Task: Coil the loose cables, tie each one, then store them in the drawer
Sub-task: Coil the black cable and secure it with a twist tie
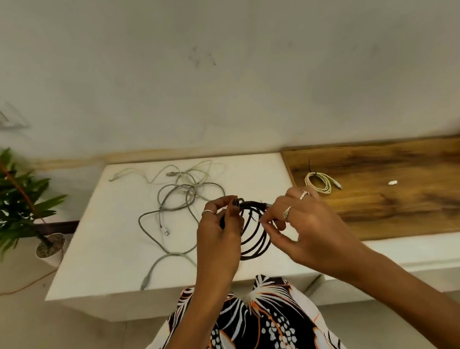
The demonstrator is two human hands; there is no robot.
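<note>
We hold a coiled black cable [255,235] up over the front edge of the white surface [106,255], between both hands. Our left hand [216,230] has its fingers curled round the left side of the coil, gripping the loops together near the top. Our right hand [304,223] pinches something small at the top right of the coil with thumb and forefinger; whether that is a tie or the cable's own end we cannot tell. The loops hang down between the two hands, clear of the surface.

Behind the coil, on the white surface, lie loose grey and white cables [181,194] in a tangle, not coiled, with one grey cable's plug reaching almost to the front edge. To the right, on the wooden surface [404,202], sits a cream cable [319,183] already wound into a small coil and bound with a dark tie, near that surface's left edge. A small white piece [392,182] lies further right on the wood, well apart from the cream coil.

A potted plant [11,202] stands on the floor to the left of the white surface.
</note>
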